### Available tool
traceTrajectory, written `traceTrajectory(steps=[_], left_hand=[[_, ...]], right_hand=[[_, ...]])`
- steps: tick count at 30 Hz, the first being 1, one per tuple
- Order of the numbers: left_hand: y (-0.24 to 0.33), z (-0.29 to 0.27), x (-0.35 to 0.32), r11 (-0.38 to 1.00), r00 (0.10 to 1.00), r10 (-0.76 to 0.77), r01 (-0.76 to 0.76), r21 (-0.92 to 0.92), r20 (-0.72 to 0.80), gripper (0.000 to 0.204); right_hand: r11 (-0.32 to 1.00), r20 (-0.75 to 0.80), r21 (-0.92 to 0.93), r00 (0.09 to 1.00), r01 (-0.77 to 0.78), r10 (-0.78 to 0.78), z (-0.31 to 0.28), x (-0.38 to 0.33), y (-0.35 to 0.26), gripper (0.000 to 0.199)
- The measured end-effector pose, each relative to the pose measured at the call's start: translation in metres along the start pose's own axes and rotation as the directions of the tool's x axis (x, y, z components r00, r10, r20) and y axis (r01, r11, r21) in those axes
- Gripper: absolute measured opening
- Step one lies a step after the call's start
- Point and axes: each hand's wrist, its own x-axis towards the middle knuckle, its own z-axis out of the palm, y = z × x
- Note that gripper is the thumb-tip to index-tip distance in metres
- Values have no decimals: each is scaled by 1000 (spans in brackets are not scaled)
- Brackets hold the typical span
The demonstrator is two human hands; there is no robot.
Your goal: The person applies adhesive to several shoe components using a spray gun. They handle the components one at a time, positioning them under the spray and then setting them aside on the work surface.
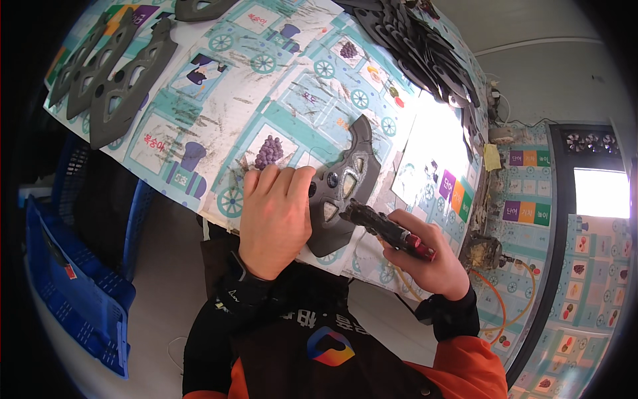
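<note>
A dark grey curved plate [362, 143] with cut-out openings and black round spots lies on the table in front of me. Greyish smears show around its openings. My left hand [276, 219] is closed at the plate's left edge, its fingers curled and pressed together; the thumb is hidden. In my right hand [428, 256] is a dark, grimy hand tool [385, 229] with a red rear part. The fingers wrap around it, and its tip points left, touching or just over the plate's lower right edge.
Several similar grey plates [126, 86] lie at the table's far left. A large heap of dark pieces [412, 46] covers the far right. Blue plastic crates [80, 286] stand at lower left. Orange and yellow hoses [495, 299] hang at the right. Printed sheets [226, 100] cover the table.
</note>
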Motion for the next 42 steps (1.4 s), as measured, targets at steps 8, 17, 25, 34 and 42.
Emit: traceTrajectory(steps=[8, 17, 25, 34, 42], left_hand=[[1, 0, 0, 1000, 1000, -10, 10, -14, -8, 31], [0, 0, 0, 1000, 1000, -6, 6, -22, -12, 32], [4, -1, 0, 999, 999, -32, 31, -29, -11, 21], [-2, 5, 1, 1000, 999, 11, -12, -20, -45, 25], [3, -6, 9, 997, 999, 10, -13, -82, -36, 17]], right_hand=[[1000, 30, 28, 999, 12, -13, 1, 4, -7, 26], [999, 35, 24, 999, 40, -41, 4, 7, -16, 26], [995, 62, 19, 993, 95, -96, 7, 3, -15, 28], [998, 112, -9, 991, 69, -68, 9, -3, -9, 31], [998, -42, 5, 997, 61, -61, 2, -38, 5, 41]])
